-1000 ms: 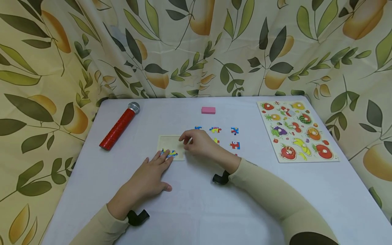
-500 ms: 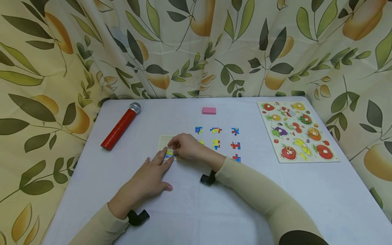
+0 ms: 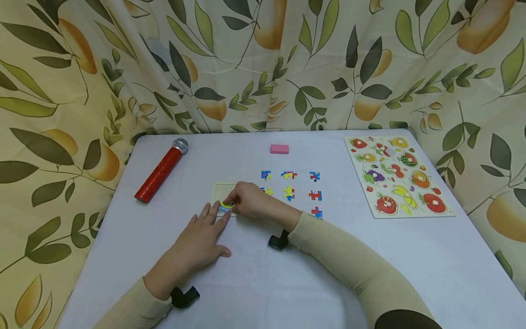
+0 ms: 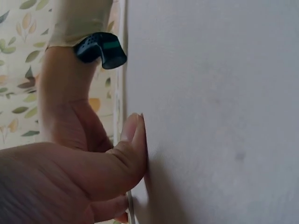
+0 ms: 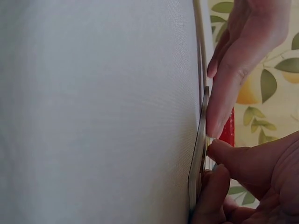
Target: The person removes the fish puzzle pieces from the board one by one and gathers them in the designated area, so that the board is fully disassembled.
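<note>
A cream puzzle tray (image 3: 219, 188) lies flat on the white table, partly hidden under both hands. Blue and yellow puzzle pieces (image 3: 225, 208) show at its lower side, between the hands. My left hand (image 3: 201, 237) lies with straight, spread fingers whose tips rest on the tray's lower left part. Over the tray's right half, my right hand (image 3: 250, 201) has thumb and fingers curled together, pinching a puzzle piece against the tray. That piece is mostly covered by the fingers. In the right wrist view, the thumb and fingers of my right hand (image 5: 247, 172) meet at the tray's edge (image 5: 198, 154).
Several loose puzzle pieces (image 3: 289, 193) lie in rows right of the tray. A pink block (image 3: 279, 149) sits behind them. At the left lies a red microphone (image 3: 159, 173); a fruit puzzle board (image 3: 398, 178) is at the right. A patterned curtain (image 3: 263, 68) hangs behind.
My right hand has moved left and slightly down from the tray's right edge to the pieces beside my left fingertips, uncovering loose pieces. The left hand has stayed nearly still.
</note>
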Demonstrator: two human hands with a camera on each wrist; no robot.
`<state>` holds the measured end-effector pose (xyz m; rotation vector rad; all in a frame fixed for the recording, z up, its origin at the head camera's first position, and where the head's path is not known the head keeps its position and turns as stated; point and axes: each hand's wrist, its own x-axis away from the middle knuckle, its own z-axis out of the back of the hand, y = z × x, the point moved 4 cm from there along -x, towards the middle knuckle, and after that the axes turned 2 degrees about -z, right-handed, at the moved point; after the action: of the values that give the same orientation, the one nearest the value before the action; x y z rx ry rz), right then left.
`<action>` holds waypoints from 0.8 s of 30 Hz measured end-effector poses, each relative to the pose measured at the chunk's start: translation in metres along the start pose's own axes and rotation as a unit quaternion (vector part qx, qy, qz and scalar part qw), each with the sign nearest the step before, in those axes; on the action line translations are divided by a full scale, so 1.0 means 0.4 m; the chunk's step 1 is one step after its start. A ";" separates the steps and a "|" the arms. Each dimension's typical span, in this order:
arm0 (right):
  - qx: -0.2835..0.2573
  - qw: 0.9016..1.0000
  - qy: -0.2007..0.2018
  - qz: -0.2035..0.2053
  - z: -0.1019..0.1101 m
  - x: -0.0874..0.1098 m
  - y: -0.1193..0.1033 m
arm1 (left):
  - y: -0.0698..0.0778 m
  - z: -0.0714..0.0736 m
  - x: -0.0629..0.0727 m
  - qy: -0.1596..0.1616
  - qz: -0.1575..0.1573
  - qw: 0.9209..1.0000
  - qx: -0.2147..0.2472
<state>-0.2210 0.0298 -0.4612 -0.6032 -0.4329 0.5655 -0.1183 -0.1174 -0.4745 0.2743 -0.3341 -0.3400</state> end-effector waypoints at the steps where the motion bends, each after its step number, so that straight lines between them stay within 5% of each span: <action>1: 0.000 1.000 -0.001 -0.002 0.000 0.000 0.000 | 0.001 0.001 0.001 0.000 0.005 1.000 0.001; 8: -0.011 1.000 -0.001 -0.010 -0.003 -0.004 0.005 | 0.006 0.013 0.004 -0.002 0.040 0.999 0.000; 24: -0.025 0.999 0.003 -0.028 -0.008 -0.015 0.008 | -0.008 0.008 0.003 -0.001 0.068 0.998 0.010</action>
<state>-0.2249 0.0271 -0.4669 -0.6380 -0.4575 0.5001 -0.1192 -0.1213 -0.4723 0.2694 -0.3564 -0.2038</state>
